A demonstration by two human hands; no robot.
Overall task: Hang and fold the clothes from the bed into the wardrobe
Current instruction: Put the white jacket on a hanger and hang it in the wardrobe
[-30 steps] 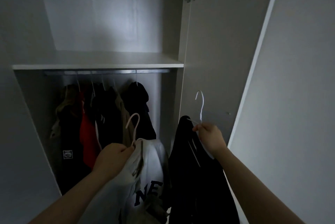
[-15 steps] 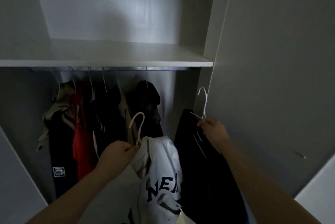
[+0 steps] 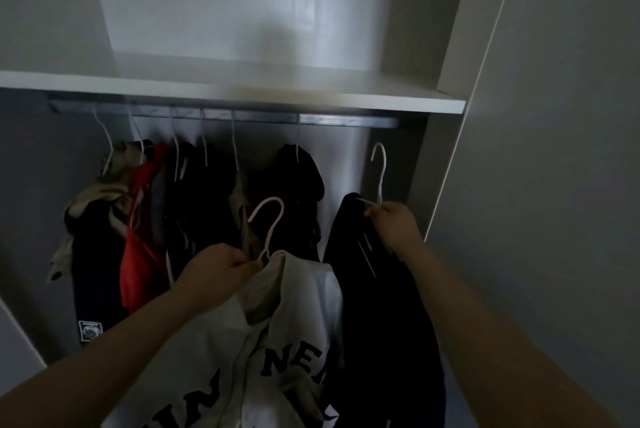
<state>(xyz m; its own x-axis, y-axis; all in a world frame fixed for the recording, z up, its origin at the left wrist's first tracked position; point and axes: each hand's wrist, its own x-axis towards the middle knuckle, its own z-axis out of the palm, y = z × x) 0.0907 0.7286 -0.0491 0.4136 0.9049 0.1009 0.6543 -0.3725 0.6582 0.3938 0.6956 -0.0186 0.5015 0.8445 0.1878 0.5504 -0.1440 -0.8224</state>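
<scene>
Head view looks into the wardrobe (image 3: 446, 185). The left hand (image 3: 218, 268) has its fingers closed tight on the neck of a pink hanger (image 3: 268, 219). A white shirt (image 3: 287, 316) with dark letters hangs from it, low and in front. The right hand (image 3: 394, 223) pinches a white hanger (image 3: 381, 171) with its fingers together. A black top (image 3: 374, 306) hangs from that one. Both hooks are below the rail (image 3: 329, 120) and not on it. More clothes (image 3: 173, 202) hang on the rail to the left, under the shelf (image 3: 242, 88).
</scene>
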